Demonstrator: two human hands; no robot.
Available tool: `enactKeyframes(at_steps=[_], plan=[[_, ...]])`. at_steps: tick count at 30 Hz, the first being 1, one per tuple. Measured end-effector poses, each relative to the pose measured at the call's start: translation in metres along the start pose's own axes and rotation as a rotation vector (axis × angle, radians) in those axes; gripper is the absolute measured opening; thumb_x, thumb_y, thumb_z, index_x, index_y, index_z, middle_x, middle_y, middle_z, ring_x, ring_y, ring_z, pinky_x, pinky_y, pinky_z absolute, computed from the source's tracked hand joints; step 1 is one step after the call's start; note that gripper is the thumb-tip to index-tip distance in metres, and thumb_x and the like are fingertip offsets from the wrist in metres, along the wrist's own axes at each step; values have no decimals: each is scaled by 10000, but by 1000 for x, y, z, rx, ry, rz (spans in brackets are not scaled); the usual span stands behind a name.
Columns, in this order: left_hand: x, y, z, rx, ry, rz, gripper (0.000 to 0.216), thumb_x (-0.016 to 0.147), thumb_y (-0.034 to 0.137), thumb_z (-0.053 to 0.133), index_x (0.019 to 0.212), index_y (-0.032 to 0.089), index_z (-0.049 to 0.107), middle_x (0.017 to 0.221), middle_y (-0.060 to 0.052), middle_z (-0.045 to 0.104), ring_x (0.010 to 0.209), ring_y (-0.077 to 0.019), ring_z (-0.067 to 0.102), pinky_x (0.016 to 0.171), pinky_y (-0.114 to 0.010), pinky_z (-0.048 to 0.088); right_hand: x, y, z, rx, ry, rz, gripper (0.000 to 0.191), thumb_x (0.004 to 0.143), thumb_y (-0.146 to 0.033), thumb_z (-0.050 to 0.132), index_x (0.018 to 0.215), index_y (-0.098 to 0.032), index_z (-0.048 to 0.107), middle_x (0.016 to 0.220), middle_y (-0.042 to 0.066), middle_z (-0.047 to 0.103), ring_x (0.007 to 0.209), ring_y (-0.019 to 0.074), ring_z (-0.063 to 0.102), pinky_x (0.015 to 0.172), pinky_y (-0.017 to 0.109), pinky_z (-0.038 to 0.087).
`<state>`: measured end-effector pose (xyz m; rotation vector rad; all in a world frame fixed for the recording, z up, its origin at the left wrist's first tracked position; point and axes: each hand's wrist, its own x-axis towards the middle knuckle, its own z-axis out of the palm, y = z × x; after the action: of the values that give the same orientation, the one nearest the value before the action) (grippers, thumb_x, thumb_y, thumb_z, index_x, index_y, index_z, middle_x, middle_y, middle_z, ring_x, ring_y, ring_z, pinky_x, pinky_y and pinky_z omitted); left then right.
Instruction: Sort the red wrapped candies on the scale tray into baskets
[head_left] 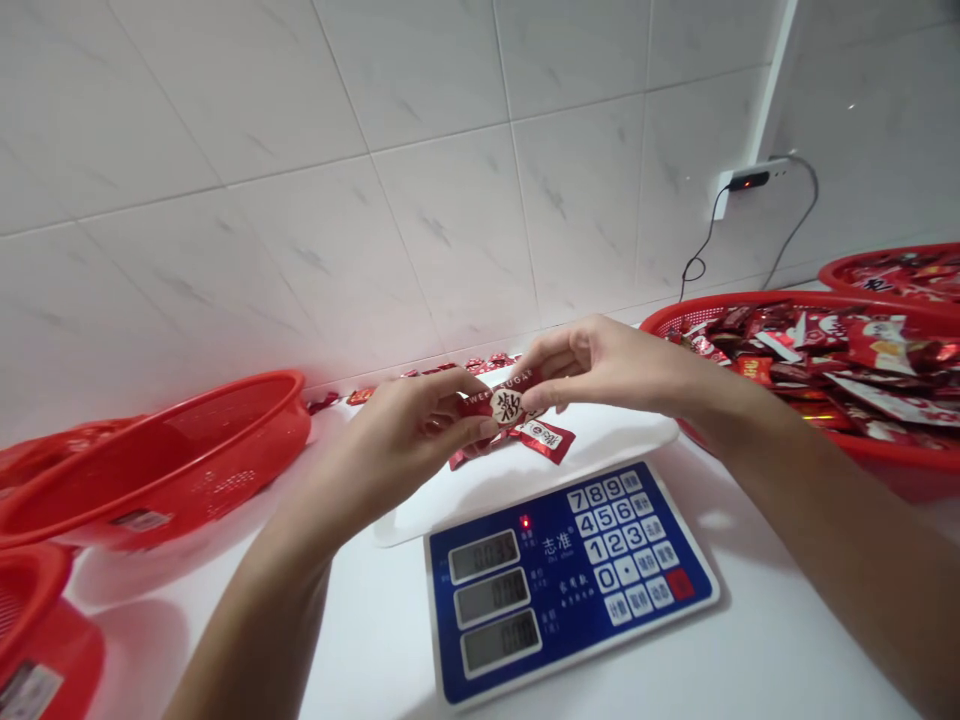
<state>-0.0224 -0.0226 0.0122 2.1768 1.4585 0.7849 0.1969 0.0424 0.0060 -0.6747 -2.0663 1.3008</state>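
Between my two hands, above the scale's white pan (615, 432), is a dark red wrapped candy (507, 404) with "SWEET SUGAR" and a large character on it. My left hand (431, 415) pinches its left end between thumb and fingers. On its right end, the thumb and fingers of my right hand (581, 370) are closed as well. Just below, red candy packets (546, 438) lie on the pan. The blue digital scale (570, 590) faces me, its red light lit and its keypad on the right.
Red plastic baskets stand at left, one a large basket (247, 450). A red basket (885, 450) heaped with wrapped candies is at right, another basket (892, 255) behind it. Loose candies (480, 364) lie along the tiled wall. A power strip (750, 181) with cables hangs there.
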Motion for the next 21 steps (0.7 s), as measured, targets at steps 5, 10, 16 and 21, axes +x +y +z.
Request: enactKeyframes(at_steps=[5, 10, 16, 21], plan=[[3, -5, -2, -184, 13, -9, 410, 900, 568, 587, 905, 176, 706, 813, -64, 762, 766, -195, 722, 682, -272, 575, 10, 11, 7, -43, 200, -118, 26, 781, -115, 710, 798, -134, 702, 765, 43, 737, 713, 139, 681, 701, 267, 532], [8, -15, 3, -421, -168, -186, 628, 932, 684, 400, 813, 150, 709, 705, -105, 752, 673, -196, 716, 640, -270, 574, 11, 12, 8, -276, 400, -376, 73, 803, -87, 679, 773, -146, 710, 786, 22, 745, 768, 143, 686, 756, 277, 515], [11, -15, 5, -536, 12, -173, 441, 886, 557, 624, 799, 141, 742, 758, -91, 743, 717, -176, 699, 692, -255, 578, 15, 21, 3, -590, 296, -667, 216, 842, -5, 599, 810, -174, 729, 1003, 34, 765, 961, 156, 673, 880, 305, 497], [17, -21, 3, -491, 65, -179, 403, 752, 556, 772, 775, 155, 753, 687, -58, 725, 665, -165, 681, 689, -270, 584, 18, 26, 4, -613, 236, -710, 317, 797, 62, 499, 776, -186, 696, 1206, 39, 711, 1144, 176, 621, 987, 355, 472]])
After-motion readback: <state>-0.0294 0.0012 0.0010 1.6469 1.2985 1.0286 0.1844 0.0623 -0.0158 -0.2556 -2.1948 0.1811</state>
